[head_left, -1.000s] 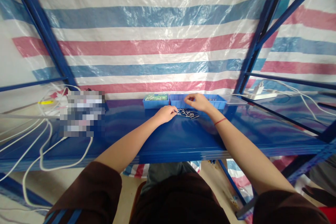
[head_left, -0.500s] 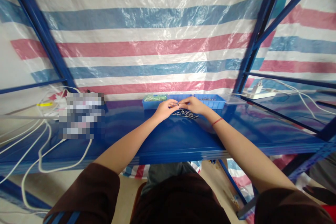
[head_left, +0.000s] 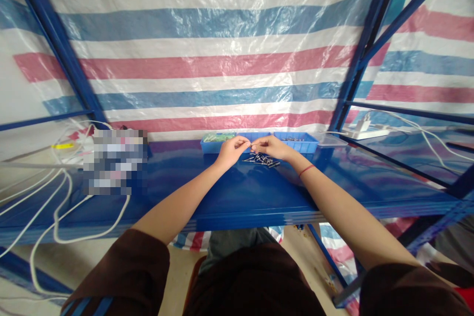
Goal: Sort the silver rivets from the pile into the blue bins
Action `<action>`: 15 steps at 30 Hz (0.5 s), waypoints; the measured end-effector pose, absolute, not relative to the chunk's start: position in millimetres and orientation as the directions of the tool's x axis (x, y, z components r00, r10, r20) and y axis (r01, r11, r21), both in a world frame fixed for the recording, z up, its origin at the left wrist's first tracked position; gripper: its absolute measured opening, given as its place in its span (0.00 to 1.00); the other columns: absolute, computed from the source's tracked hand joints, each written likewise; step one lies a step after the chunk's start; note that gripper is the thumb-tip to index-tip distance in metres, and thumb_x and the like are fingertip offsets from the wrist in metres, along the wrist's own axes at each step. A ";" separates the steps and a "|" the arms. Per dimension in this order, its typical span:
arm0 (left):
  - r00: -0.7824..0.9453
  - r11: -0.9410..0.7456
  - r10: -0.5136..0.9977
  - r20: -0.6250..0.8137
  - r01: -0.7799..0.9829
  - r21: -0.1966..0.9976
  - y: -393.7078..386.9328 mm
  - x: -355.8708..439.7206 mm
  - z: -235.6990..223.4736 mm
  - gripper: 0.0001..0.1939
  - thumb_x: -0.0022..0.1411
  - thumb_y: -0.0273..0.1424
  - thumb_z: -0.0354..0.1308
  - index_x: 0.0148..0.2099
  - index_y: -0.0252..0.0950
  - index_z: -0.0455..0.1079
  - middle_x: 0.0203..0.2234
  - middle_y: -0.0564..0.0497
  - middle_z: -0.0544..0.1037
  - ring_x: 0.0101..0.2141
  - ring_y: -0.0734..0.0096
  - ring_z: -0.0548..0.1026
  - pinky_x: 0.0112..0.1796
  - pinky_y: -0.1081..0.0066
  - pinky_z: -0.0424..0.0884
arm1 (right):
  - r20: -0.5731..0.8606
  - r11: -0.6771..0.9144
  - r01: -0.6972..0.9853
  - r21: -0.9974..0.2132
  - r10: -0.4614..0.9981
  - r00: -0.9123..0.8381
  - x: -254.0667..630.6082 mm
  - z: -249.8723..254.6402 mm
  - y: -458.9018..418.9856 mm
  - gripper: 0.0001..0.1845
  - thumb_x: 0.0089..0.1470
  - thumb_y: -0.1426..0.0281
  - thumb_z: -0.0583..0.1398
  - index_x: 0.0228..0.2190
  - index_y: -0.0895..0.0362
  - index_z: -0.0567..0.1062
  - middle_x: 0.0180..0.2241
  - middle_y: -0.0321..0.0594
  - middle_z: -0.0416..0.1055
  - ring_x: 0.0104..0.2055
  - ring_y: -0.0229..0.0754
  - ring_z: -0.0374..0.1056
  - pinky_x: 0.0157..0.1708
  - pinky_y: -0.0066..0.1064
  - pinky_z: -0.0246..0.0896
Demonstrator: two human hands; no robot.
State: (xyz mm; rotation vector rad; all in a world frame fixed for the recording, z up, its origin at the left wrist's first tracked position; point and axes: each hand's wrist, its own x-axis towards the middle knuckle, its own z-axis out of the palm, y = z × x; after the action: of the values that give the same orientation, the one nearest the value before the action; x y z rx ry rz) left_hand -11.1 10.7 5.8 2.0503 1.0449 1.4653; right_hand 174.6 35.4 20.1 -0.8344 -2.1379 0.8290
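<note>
My left hand (head_left: 232,152) and my right hand (head_left: 271,147) meet fingertip to fingertip just above the blue tabletop. Both are closed in a pinch; whatever lies between the fingertips is too small to make out. Right below them, a loose pile of thin metal pins resembling blind rivets (head_left: 262,159) lies on the table. Behind my left hand stands a blue bin with green and pale small pieces (head_left: 219,138). My hands partly cover the middle blue bin (head_left: 255,136). Further right, another blue bin (head_left: 301,148) contains small metal pieces (head_left: 292,139).
The blue table (head_left: 177,173) runs across in front of a striped plastic sheet (head_left: 222,66). A blurred-out object (head_left: 114,160) and white cables (head_left: 57,217) occupy the left side. On the right are a clear plastic lid (head_left: 331,140), a white power strip (head_left: 370,132) and blue frame posts (head_left: 355,69).
My right hand came left and down from over the bins to meet my left hand. My left hand rose slightly off the pile. Over the last half second the fingertips shifted only a little.
</note>
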 end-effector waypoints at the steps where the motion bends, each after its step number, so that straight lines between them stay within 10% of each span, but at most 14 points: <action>1: 0.161 -0.636 0.764 0.624 0.347 0.689 10.6 -11.2 6.6 0.07 0.56 0.32 0.57 0.36 0.35 0.72 0.31 0.49 0.79 0.34 0.69 0.77 0.40 0.70 0.71 | 0.371 0.586 0.300 -0.753 0.755 -0.541 174.5 20.2 35.6 0.20 0.45 0.57 0.61 0.33 0.61 0.78 0.28 0.40 0.75 0.29 0.37 0.66 0.33 0.31 0.60; 15: 0.323 -0.555 0.816 0.479 0.668 0.496 14.0 -16.5 -3.6 0.17 0.55 0.37 0.58 0.45 0.35 0.72 0.37 0.45 0.79 0.36 0.64 0.76 0.41 0.67 0.70 | 0.690 0.644 0.518 -0.564 0.711 -0.133 183.2 37.3 30.5 0.17 0.48 0.59 0.59 0.28 0.60 0.78 0.28 0.44 0.76 0.30 0.42 0.68 0.33 0.33 0.63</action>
State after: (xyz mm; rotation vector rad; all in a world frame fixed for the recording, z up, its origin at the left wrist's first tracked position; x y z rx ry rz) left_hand -16.5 14.0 -3.6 2.3784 1.3569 1.0508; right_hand 183.2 30.5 37.3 -0.9891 -1.7950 0.2265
